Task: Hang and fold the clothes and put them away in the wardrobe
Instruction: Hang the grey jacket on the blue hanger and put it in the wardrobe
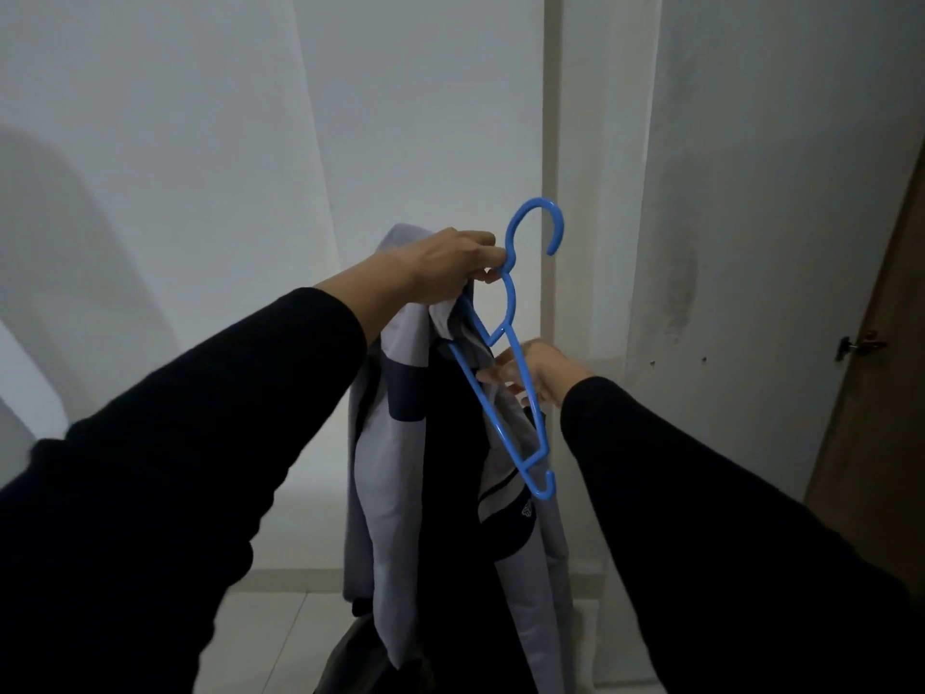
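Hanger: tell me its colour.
Blue; the hanger shows best in the head view, against the pale wall.

no readable text or labels

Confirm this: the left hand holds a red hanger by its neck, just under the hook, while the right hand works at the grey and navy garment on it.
One detail is wrong: the hanger is blue, not red, as the head view shows. The rest stands: the left hand holds it by the neck under the hook, and the right hand works at the grey and navy garment on it.
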The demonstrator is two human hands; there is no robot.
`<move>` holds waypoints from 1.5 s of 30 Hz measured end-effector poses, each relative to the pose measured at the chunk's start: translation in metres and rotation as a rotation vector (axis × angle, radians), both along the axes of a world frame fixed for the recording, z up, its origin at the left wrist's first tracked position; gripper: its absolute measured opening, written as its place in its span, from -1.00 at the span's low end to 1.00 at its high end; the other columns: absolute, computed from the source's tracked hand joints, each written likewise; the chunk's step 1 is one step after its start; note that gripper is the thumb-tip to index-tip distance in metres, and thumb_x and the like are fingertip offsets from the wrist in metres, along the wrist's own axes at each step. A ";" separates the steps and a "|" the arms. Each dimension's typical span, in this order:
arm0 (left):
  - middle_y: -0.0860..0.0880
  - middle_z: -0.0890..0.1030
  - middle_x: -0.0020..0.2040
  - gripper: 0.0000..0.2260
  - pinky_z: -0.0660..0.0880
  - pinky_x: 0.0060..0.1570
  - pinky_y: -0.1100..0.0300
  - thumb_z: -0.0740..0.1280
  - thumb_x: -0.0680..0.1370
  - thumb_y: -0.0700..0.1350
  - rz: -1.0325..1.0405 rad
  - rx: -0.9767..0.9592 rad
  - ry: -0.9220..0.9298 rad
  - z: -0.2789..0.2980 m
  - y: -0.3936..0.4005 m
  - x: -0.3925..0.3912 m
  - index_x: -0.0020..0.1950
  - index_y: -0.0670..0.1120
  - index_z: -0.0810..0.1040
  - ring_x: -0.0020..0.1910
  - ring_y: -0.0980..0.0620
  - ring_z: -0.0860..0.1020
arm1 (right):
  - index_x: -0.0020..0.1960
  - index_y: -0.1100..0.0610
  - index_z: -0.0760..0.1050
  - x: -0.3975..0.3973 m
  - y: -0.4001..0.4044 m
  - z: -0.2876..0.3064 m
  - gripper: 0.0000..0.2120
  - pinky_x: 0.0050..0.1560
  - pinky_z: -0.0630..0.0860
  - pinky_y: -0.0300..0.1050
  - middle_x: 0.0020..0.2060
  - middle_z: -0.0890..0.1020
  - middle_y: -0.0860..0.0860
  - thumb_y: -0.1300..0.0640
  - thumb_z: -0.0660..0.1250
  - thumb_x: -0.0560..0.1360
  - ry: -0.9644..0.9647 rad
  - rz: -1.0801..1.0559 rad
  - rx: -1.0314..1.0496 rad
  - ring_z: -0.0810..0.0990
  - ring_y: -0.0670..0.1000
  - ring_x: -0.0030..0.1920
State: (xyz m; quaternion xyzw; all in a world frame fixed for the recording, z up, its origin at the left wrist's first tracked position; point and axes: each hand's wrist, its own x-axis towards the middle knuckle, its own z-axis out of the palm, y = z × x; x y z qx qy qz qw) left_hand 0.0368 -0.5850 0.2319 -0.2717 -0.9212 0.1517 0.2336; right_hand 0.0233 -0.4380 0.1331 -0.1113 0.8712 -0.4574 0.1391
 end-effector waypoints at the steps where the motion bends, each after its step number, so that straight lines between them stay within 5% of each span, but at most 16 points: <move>1: -0.15 0.46 -0.04 -0.77 0.45 -0.10 0.05 0.13 0.50 -0.44 -0.010 -0.002 0.006 -0.001 0.001 0.002 0.00 -0.18 0.46 -0.16 -0.14 0.46 | 0.15 0.26 0.52 -0.001 -0.003 0.000 -0.60 0.03 0.56 0.01 0.02 0.58 0.17 0.03 0.46 0.43 0.015 -0.010 0.060 0.60 0.17 0.02; 3: -0.18 0.47 -0.03 -0.77 0.46 -0.09 0.04 0.14 0.49 -0.45 -0.023 -0.007 0.009 -0.001 0.002 0.006 0.01 -0.18 0.46 -0.15 -0.14 0.46 | 0.15 0.24 0.53 -0.005 -0.006 -0.001 -0.69 -0.12 0.55 -0.10 -0.03 0.57 0.13 0.07 0.38 0.49 0.078 -0.027 0.202 0.59 0.10 -0.11; 5: -0.17 0.47 -0.03 -0.76 0.47 -0.09 0.04 0.14 0.49 -0.45 -0.010 -0.015 0.005 -0.002 0.001 0.009 0.02 -0.18 0.46 -0.15 -0.13 0.46 | 0.15 0.19 0.53 -0.008 -0.006 -0.004 -0.79 0.01 0.55 -0.12 0.00 0.54 0.10 0.19 0.25 0.55 0.148 -0.057 0.263 0.55 0.06 -0.06; 7: -0.15 0.47 -0.05 -0.75 0.48 -0.09 0.01 0.15 0.48 -0.45 0.005 -0.029 0.012 -0.004 -0.003 0.011 0.02 -0.16 0.46 -0.16 -0.14 0.46 | 0.16 0.21 0.51 -0.012 -0.004 -0.011 -0.77 0.22 0.46 -0.10 0.05 0.48 0.10 0.28 0.17 0.56 0.172 -0.112 0.122 0.45 0.03 0.02; 9: -0.12 0.46 -0.09 -0.75 0.48 -0.09 -0.03 0.15 0.47 -0.43 0.026 -0.040 0.028 -0.007 -0.010 0.012 -0.01 -0.14 0.45 -0.19 -0.13 0.45 | 0.12 0.22 0.48 -0.010 0.001 -0.014 -0.77 0.16 0.40 -0.14 0.08 0.48 0.12 0.30 0.10 0.56 0.216 -0.218 0.011 0.42 0.06 0.03; 13: -0.04 0.36 -0.14 -0.77 0.43 -0.04 0.01 0.12 0.49 -0.40 0.062 -0.079 0.024 -0.012 -0.017 0.015 0.00 -0.13 0.44 -0.20 -0.11 0.41 | 0.06 0.22 0.38 -0.007 0.008 -0.010 -0.84 -0.08 0.30 -0.15 0.13 0.51 0.23 0.22 0.04 0.61 0.403 -0.344 -0.080 0.45 0.14 -0.02; 18: -0.12 0.44 -0.05 -0.80 0.24 -0.08 0.17 0.13 0.57 -0.30 0.133 -0.019 0.063 -0.018 -0.014 0.014 0.11 -0.13 0.47 -0.09 -0.15 0.47 | 0.22 0.36 0.41 -0.004 0.011 0.023 -0.65 0.06 0.36 -0.08 0.19 0.50 0.28 0.13 0.01 0.66 0.473 -0.261 -0.055 0.48 0.22 0.19; 23: -0.16 0.44 0.02 -0.76 0.18 -0.11 0.15 0.09 0.60 -0.25 0.238 0.084 0.109 -0.018 -0.009 0.015 0.21 -0.13 0.44 -0.02 -0.17 0.50 | 0.39 0.24 0.34 0.000 0.021 0.058 -0.16 0.32 0.39 0.08 0.30 0.47 0.14 -0.36 0.32 0.37 0.175 0.020 0.011 0.48 0.19 0.26; 26: -0.20 0.46 0.08 -0.75 0.22 -0.13 0.14 0.09 0.62 -0.22 0.252 0.122 0.141 -0.017 -0.004 0.017 0.26 -0.12 0.42 -0.05 -0.19 0.51 | 0.37 0.20 0.37 0.004 0.025 0.067 -0.09 0.36 0.35 0.18 0.32 0.47 0.12 -0.19 0.58 0.16 0.035 0.120 0.267 0.46 0.20 0.29; 33: -0.17 0.46 0.08 -0.72 0.29 -0.01 0.12 0.07 0.62 -0.20 0.242 0.069 0.173 -0.022 0.002 0.016 0.31 -0.04 0.37 -0.16 -0.11 0.43 | 0.24 0.25 0.45 0.016 0.025 0.050 -0.54 0.13 0.42 -0.01 0.14 0.54 0.14 0.04 0.44 0.44 0.268 -0.025 0.481 0.51 0.16 0.11; 38: -0.10 0.36 0.27 -0.74 0.20 0.25 -0.08 0.21 0.57 0.06 0.146 0.147 0.339 -0.018 -0.023 0.013 0.21 0.05 0.51 0.23 -0.10 0.38 | 0.07 0.18 0.48 0.021 0.032 0.049 -0.75 -0.14 0.38 -0.15 -0.08 0.52 0.10 0.02 0.35 0.51 0.445 -0.062 0.453 0.48 0.05 -0.14; 42: -0.16 0.46 0.21 -0.57 0.38 0.13 -0.01 0.21 0.54 0.19 0.223 0.391 -0.038 -0.015 -0.034 0.016 0.34 0.02 0.36 0.16 -0.15 0.46 | -0.09 0.13 0.42 0.023 0.036 0.044 -0.80 -0.36 0.29 -0.23 -0.23 0.49 0.04 0.01 0.35 0.52 0.527 -0.068 0.374 0.45 0.04 -0.22; 45: -0.15 0.58 0.03 -0.65 0.38 -0.06 0.08 0.08 0.61 0.17 0.288 0.325 -0.174 -0.019 -0.030 0.015 0.21 -0.02 0.46 0.03 -0.16 0.53 | -0.22 0.07 0.38 0.027 0.036 0.041 -0.77 -0.38 0.25 -0.27 -0.28 0.46 0.00 0.03 0.37 0.51 0.575 -0.079 0.319 0.43 0.04 -0.20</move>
